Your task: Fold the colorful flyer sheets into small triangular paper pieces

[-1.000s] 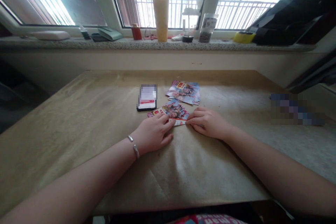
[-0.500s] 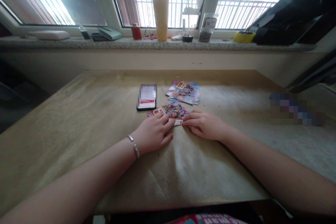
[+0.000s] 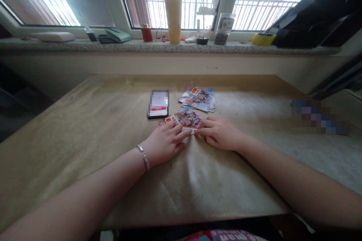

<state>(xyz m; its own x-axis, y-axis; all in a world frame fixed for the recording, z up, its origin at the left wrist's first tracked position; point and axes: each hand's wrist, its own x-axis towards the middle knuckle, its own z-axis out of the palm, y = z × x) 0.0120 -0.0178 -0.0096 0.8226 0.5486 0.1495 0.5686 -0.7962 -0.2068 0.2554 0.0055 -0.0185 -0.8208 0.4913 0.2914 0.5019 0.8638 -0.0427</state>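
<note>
A colourful printed flyer [image 3: 187, 117] lies on the table in front of me, its near edge folded over into a pale strip. My left hand [image 3: 165, 141], with a silver bangle at the wrist, rests on the flyer's near left part, fingers spread and index finger reaching along the strip. At the near right corner, the outstretched index finger of my right hand [image 3: 222, 133] presses on the folded edge; its thumb is apart, on the table side. Just beyond lies a loose stack of similar flyers [image 3: 196, 98]. Both hands partly cover the flyer.
A phone [image 3: 158, 105] with a blurred screen lies left of the stack. A blurred bluish object [image 3: 319, 117] is at the table's right. On the windowsill [image 3: 158, 48] stand a tall cup of yellowish drink [image 3: 174, 15], a red jar [image 3: 146, 33] and a yellow tape roll [image 3: 263, 39].
My right index finger has slid slightly left along the folded strip, and my left index finger has stretched further right. The flyer, stack and phone lie as before.
</note>
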